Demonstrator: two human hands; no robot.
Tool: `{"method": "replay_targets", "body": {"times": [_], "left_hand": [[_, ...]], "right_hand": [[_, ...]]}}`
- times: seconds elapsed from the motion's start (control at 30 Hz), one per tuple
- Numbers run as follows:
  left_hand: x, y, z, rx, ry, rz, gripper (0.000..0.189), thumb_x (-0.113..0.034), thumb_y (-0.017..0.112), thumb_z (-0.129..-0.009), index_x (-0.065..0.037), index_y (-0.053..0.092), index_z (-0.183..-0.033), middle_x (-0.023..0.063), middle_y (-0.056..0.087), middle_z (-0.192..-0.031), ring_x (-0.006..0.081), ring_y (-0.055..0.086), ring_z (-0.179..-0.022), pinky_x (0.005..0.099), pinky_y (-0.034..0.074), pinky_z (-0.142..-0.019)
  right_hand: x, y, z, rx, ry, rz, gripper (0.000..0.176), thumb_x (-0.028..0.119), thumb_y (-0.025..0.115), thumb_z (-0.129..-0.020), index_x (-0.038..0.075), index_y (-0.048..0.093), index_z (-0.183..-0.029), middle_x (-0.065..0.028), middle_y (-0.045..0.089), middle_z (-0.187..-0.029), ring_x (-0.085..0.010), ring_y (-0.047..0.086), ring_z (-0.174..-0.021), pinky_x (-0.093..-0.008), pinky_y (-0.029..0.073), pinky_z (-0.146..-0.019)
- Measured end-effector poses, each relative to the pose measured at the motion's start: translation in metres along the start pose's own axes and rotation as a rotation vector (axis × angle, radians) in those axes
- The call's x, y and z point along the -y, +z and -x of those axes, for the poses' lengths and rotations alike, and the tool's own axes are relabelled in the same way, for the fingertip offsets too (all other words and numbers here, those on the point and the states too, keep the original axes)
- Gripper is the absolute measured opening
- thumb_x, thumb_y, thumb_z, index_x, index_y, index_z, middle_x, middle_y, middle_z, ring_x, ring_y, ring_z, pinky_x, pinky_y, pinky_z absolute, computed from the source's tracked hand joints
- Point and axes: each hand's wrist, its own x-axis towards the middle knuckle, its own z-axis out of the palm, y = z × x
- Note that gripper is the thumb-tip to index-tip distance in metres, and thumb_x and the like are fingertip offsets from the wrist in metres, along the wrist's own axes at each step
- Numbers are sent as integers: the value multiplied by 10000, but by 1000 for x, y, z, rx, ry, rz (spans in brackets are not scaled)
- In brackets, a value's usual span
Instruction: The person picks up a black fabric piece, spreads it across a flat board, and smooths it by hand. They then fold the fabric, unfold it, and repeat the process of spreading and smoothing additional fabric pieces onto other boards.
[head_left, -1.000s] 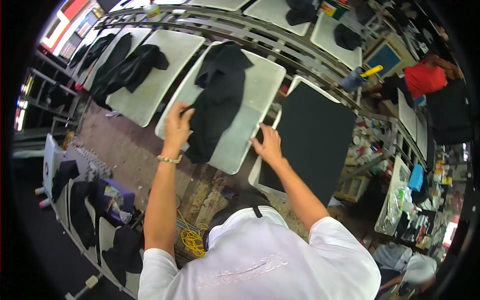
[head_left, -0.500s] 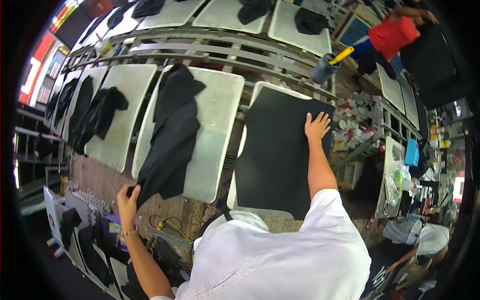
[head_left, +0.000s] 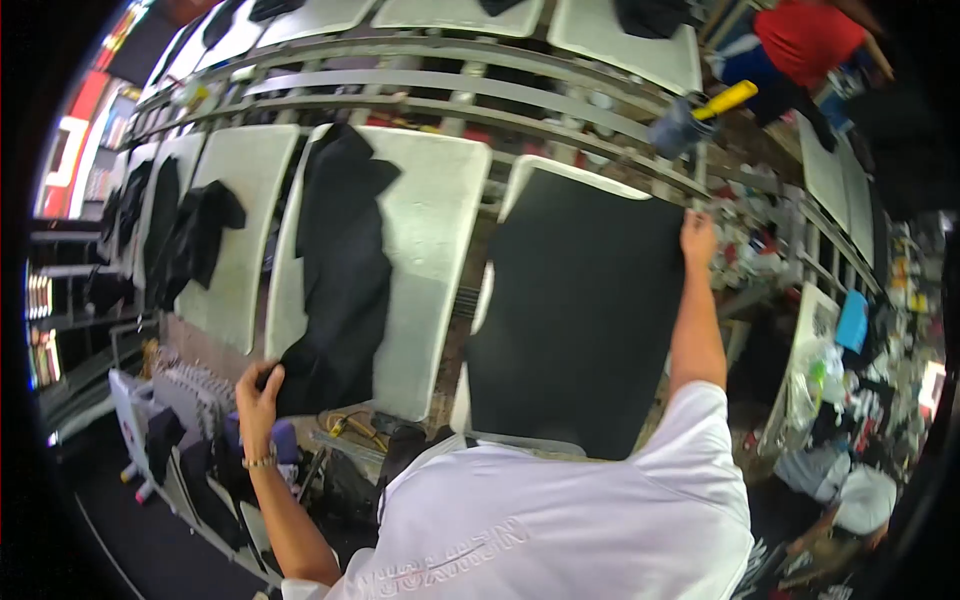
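My left hand (head_left: 258, 398) is closed on the lower left corner of a rumpled black fabric piece (head_left: 345, 270). That piece lies lengthwise over a pale board (head_left: 435, 210), partly folded on itself. To its right, a flat black fabric panel (head_left: 580, 310) covers most of a second white-edged board (head_left: 520, 185). My right hand (head_left: 698, 240) is at the panel's upper right corner, its fingers curled over the edge.
More pale boards (head_left: 245, 160) with black fabric pieces stand to the left and behind a metal rail (head_left: 400, 105). A dark bucket with a yellow handle (head_left: 725, 100) is beyond the panel. A person in red (head_left: 808, 45) stands far right; another person in white (head_left: 865, 500) bends lower right.
My right hand has gone from lying flat on the panel to gripping its upper right corner. My left hand keeps hold of the rumpled piece, whose lower end has shifted.
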Motion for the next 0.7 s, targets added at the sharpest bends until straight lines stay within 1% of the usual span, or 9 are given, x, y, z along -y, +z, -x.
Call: {"method": "replay_targets", "body": {"times": [0.13,0.2,0.27,0.33,0.4,0.47,0.53,0.57,0.7], "left_hand": [[-80,-26,-12,-271,271,-195,168,-83,679,-890,38,696,-1006,133,710,-871,128,634,-814,282,488,-752],[-121,-33,-4,-322,330,-148,143,-60,677,-887,24,701,-1000,114,709,-818,119,638,-751,272,490,-687],[-165,-41,12,-302,373,-162,134,-58,688,-875,18,702,-984,119,705,-795,136,648,-712,273,493,-656],[-197,-50,26,-276,432,-171,125,-55,699,-862,13,704,-967,123,702,-771,152,658,-672,275,496,-625],[-216,-62,40,-184,733,-287,121,-54,727,-828,-1,707,-935,136,692,-752,207,669,-622,286,505,-590],[-230,-77,57,-176,746,-339,130,-42,736,-817,9,708,-934,137,705,-778,193,681,-648,280,509,-610],[-232,-102,71,-175,756,-384,140,-31,744,-806,19,710,-933,137,718,-805,179,693,-674,274,513,-631],[-229,-116,77,-247,752,-339,148,-28,750,-800,19,711,-935,130,722,-810,175,699,-695,269,520,-648],[-217,-173,111,-449,821,-250,169,-4,776,-774,25,722,-932,87,727,-844,119,678,-757,236,513,-699]], "right_hand": [[60,-18,22,-128,-188,-136,419,313,665,-911,31,605,-1216,-138,679,-930,-290,658,-819,-411,527,-762],[148,-26,63,199,-413,-584,275,190,689,-907,24,662,-1123,-74,655,-922,-156,621,-811,-302,510,-740],[264,-65,128,543,-604,-726,304,192,734,-871,32,678,-1124,-89,667,-989,-186,634,-880,-320,512,-816],[367,-112,192,717,-1032,-1014,465,238,801,-795,52,655,-1195,-126,640,-1196,-274,589,-1153,-379,447,-995],[448,-166,256,711,-1400,-1199,567,302,804,-787,63,620,-1268,-142,616,-1243,-315,582,-1158,-403,459,-978],[493,-217,303,991,-1401,-1407,444,161,771,-794,40,642,-1201,-135,654,-1146,-281,627,-1054,-352,485,-916],[522,-231,316,1062,-1549,-1301,293,77,704,-795,6,665,-1077,-133,684,-977,-253,658,-875,-334,513,-770],[531,-242,319,890,-1666,-1301,194,46,650,-780,-4,671,-966,-130,669,-818,-244,647,-727,-330,499,-667],[543,-260,331,752,-1584,-796,221,120,696,-714,54,693,-925,-141,662,-781,-332,650,-744,-413,503,-673]]}}
